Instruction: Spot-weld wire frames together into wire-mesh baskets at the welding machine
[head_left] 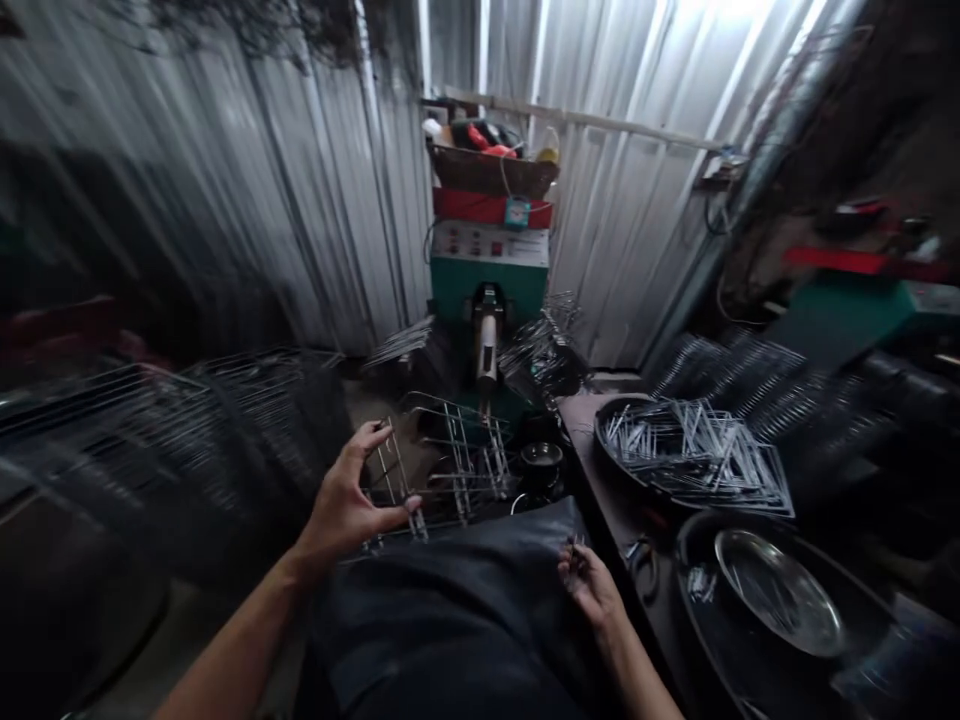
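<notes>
My left hand (346,500) grips the left side of a wire rack (457,455), thumb and fingers spread along its thin metal rods. The rack is held in front of a green machine (442,290) with a pale cylindrical arm (487,350); whether the two touch I cannot tell. Over the dark cloth (450,610) on my lap, my right hand (589,585) is closed, with small metal bits showing at its fingertips. Their exact kind is too blurred to make out. A small round metal dish (541,456) sits just right of the rack.
To the right, a bench (592,425) carries a round tray (611,470) heaped with bent wire pieces, pliers (643,565), and a black basin (694,620) holding a metal plate (780,590). Stacked wire racks (247,430) stand at left. Corrugated metal wall (322,200) rises behind the machine.
</notes>
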